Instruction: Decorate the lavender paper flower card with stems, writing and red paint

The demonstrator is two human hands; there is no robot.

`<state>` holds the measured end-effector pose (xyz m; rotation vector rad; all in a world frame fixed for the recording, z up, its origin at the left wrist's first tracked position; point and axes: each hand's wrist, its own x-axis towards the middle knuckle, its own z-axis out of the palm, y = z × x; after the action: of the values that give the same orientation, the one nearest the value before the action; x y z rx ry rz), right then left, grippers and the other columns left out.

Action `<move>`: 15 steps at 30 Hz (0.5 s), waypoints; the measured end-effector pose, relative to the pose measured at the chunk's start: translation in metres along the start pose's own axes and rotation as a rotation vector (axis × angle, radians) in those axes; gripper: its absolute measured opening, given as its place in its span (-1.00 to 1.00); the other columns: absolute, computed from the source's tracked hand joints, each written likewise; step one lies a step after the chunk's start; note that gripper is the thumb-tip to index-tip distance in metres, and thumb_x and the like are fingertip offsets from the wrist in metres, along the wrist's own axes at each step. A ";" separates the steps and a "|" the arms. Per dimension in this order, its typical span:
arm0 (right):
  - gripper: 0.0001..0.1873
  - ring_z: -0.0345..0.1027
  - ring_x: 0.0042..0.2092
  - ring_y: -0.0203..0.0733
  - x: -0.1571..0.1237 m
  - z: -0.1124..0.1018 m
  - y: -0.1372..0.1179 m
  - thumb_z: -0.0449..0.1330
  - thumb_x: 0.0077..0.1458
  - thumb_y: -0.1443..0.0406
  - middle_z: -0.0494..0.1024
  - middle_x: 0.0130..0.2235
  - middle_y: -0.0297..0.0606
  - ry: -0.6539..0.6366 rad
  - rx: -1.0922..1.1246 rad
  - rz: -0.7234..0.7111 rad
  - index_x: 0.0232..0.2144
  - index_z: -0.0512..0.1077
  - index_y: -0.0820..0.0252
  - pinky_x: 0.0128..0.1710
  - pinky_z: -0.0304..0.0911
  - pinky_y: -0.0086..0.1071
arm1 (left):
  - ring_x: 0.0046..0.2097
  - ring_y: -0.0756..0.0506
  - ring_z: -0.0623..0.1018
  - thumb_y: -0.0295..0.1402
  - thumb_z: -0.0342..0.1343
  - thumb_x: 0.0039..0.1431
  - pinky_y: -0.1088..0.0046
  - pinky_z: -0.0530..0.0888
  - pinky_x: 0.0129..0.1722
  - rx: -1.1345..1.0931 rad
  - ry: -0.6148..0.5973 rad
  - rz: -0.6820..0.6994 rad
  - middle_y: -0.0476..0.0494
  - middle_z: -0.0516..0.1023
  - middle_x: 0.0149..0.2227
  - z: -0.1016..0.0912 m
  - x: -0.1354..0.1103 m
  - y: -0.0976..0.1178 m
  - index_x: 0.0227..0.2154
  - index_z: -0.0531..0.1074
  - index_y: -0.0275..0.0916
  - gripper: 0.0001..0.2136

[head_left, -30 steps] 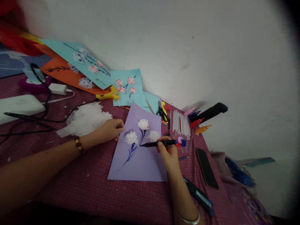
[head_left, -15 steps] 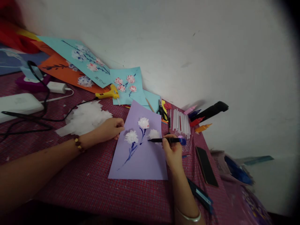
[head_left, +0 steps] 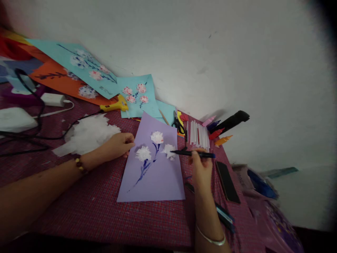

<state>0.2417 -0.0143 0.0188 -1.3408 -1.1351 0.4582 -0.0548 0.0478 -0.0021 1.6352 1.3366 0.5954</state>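
A sheet of purple paper [head_left: 155, 182] lies on the table, bearing three white crumpled-paper flowers, two of them with dark blue painted stems. My right hand [head_left: 202, 168] is closed round a black marker pen [head_left: 184, 152], held nearly level over the sheet's right side. The pen's tip is at the right-hand white flower [head_left: 168, 151]; whether it touches cannot be told. My left hand [head_left: 122, 144] is closed with its fingertips on the sheet's left edge. Behind its wrist lies a heap of white tissue pieces [head_left: 89, 131].
A yellow glue gun [head_left: 116, 104] with a black cable lies behind the tissue. Finished flower pictures [head_left: 135, 95] lean at the back. Scissors [head_left: 178, 123], glue sticks [head_left: 199, 134], paint tubes [head_left: 217, 133], a phone [head_left: 228, 182] and a box cutter [head_left: 225, 216] lie to the right.
My right hand and the pen have shifted right, and the pen's tip has risen from below-left of the right flower onto it. The whole view has swung slightly; my left hand stays at the paper's edge.
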 end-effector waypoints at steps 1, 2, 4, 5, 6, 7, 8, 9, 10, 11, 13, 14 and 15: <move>-0.78 0.15 -0.56 -0.37 0.006 -0.008 0.000 0.21 0.03 0.14 0.30 -0.60 -0.53 0.072 0.053 0.018 -0.36 0.38 0.16 -0.49 0.13 -0.45 | -0.58 -0.01 0.46 -0.22 0.01 -0.02 0.50 0.39 -0.55 0.001 -0.002 -0.013 0.06 0.40 -0.63 0.000 0.000 0.001 -0.47 0.27 -0.20 -0.85; -0.74 0.12 -0.59 -0.38 0.013 -0.017 0.000 0.21 0.03 0.10 0.27 -0.63 -0.56 0.141 0.077 0.032 -0.33 0.38 0.16 -0.51 0.13 -0.46 | -0.58 -0.02 0.46 -0.22 0.01 -0.03 0.50 0.39 -0.55 0.009 -0.005 -0.019 0.06 0.40 -0.63 0.000 0.000 0.002 -0.47 0.28 -0.19 -0.85; -0.65 0.14 -0.60 -0.37 0.026 -0.037 0.004 0.18 0.02 0.03 0.27 -0.63 -0.56 0.252 0.041 0.044 -0.29 0.38 0.17 -0.53 0.14 -0.46 | -0.57 -0.01 0.45 -0.21 0.01 -0.02 0.50 0.38 -0.54 0.038 -0.014 -0.018 0.06 0.40 -0.63 -0.001 0.000 0.001 -0.46 0.29 -0.20 -0.84; -0.63 0.16 -0.60 -0.36 0.032 -0.047 0.008 0.17 0.01 0.01 0.29 -0.62 -0.54 0.295 -0.009 0.046 -0.29 0.38 0.18 -0.53 0.15 -0.45 | -0.57 -0.01 0.45 -0.21 0.01 -0.01 0.51 0.38 -0.53 0.051 -0.019 -0.019 0.06 0.40 -0.63 -0.001 0.001 0.000 -0.45 0.29 -0.20 -0.83; -0.62 0.18 -0.59 -0.35 0.038 -0.056 0.012 0.16 0.00 0.00 0.32 -0.61 -0.51 0.334 -0.064 0.044 -0.31 0.39 0.20 -0.53 0.15 -0.43 | -0.56 -0.01 0.45 -0.20 0.00 0.00 0.51 0.38 -0.52 0.061 -0.023 -0.022 0.06 0.41 -0.62 -0.001 0.003 -0.002 -0.44 0.29 -0.21 -0.83; -0.63 0.21 -0.58 -0.33 0.043 -0.064 0.017 0.17 -0.01 0.01 0.33 -0.61 -0.48 0.366 -0.115 0.039 -0.34 0.39 0.21 -0.52 0.17 -0.42 | -0.55 -0.01 0.46 -0.20 0.00 0.01 0.51 0.38 -0.51 0.067 -0.024 -0.025 0.06 0.41 -0.62 -0.001 0.004 -0.004 -0.43 0.29 -0.21 -0.82; -0.65 0.23 -0.56 -0.30 0.047 -0.070 0.022 0.19 -0.04 0.03 0.35 -0.60 -0.45 0.393 -0.158 0.033 -0.39 0.39 0.22 -0.50 0.18 -0.39 | -0.54 0.00 0.46 -0.18 -0.01 0.02 0.52 0.38 -0.50 0.075 -0.026 -0.027 0.07 0.41 -0.61 -0.001 0.006 -0.007 -0.42 0.29 -0.21 -0.81; -0.67 0.27 -0.53 -0.26 0.049 -0.076 0.026 0.21 -0.07 0.05 0.37 -0.59 -0.41 0.415 -0.193 0.027 -0.43 0.38 0.22 -0.46 0.21 -0.36 | -0.53 0.00 0.47 -0.17 -0.01 0.03 0.52 0.38 -0.49 0.086 -0.029 -0.023 0.07 0.41 -0.62 -0.001 0.007 -0.009 -0.42 0.29 -0.21 -0.80; -0.70 0.32 -0.48 -0.21 0.051 -0.080 0.030 0.22 -0.10 0.08 0.41 -0.57 -0.37 0.436 -0.230 0.021 -0.47 0.38 0.21 -0.41 0.24 -0.33 | -0.53 0.00 0.47 -0.16 -0.02 0.03 0.52 0.38 -0.48 0.099 -0.032 -0.019 0.08 0.41 -0.62 -0.001 0.009 -0.011 -0.42 0.29 -0.20 -0.79; -0.72 0.37 -0.42 -0.15 0.052 -0.082 0.033 0.23 -0.12 0.10 0.44 -0.55 -0.31 0.453 -0.264 0.016 -0.50 0.38 0.21 -0.35 0.26 -0.29 | -0.53 0.00 0.47 -0.15 -0.02 0.02 0.51 0.37 -0.48 0.110 -0.034 -0.014 0.08 0.41 -0.62 0.000 0.010 -0.013 -0.42 0.29 -0.20 -0.78; -0.75 0.43 -0.30 -0.03 0.052 -0.086 0.036 0.24 -0.14 0.13 0.50 -0.50 -0.22 0.474 -0.315 0.010 -0.53 0.39 0.21 -0.24 0.28 -0.22 | -0.54 -0.01 0.47 -0.12 -0.03 0.01 0.50 0.37 -0.47 0.112 -0.035 -0.006 0.08 0.41 -0.63 0.000 0.012 -0.016 -0.42 0.29 -0.19 -0.77; -0.76 0.44 -0.26 0.01 0.052 -0.087 0.037 0.24 -0.14 0.14 0.51 -0.49 -0.20 0.479 -0.330 0.007 -0.53 0.39 0.21 -0.21 0.27 -0.20 | -0.54 -0.01 0.46 -0.11 -0.03 0.00 0.50 0.37 -0.47 0.110 -0.033 -0.003 0.08 0.42 -0.63 0.000 0.012 -0.017 -0.42 0.29 -0.19 -0.76; -0.77 0.44 -0.24 0.03 0.052 -0.087 0.037 0.24 -0.14 0.15 0.52 -0.49 -0.19 0.480 -0.336 0.003 -0.53 0.40 0.21 -0.20 0.27 -0.18 | -0.54 -0.02 0.47 -0.10 -0.03 -0.01 0.49 0.37 -0.47 0.109 -0.031 -0.003 0.08 0.42 -0.63 0.000 0.013 -0.018 -0.42 0.29 -0.19 -0.75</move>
<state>0.3494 -0.0081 0.0188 -1.6329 -0.8274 -0.0649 -0.0600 0.0597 -0.0199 1.7231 1.3686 0.5011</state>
